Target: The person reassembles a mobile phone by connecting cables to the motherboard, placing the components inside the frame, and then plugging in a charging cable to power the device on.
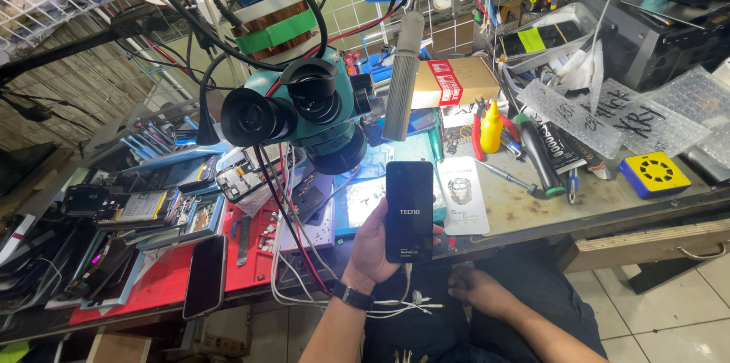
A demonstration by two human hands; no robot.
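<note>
My left hand holds a black smartphone upright in front of the bench edge; its dark screen shows a small light logo. A dark watch band sits on that wrist. My right hand rests low on my lap, fingers curled, with nothing visible in it. A white cable hangs under the phone toward my lap. A teal stereo microscope stands just beyond and left of the phone.
A white flat package lies right of the phone. A red mat holds a dark phone and parts at left. A yellow bottle, cardboard box, black marker and yellow-blue device crowd the right.
</note>
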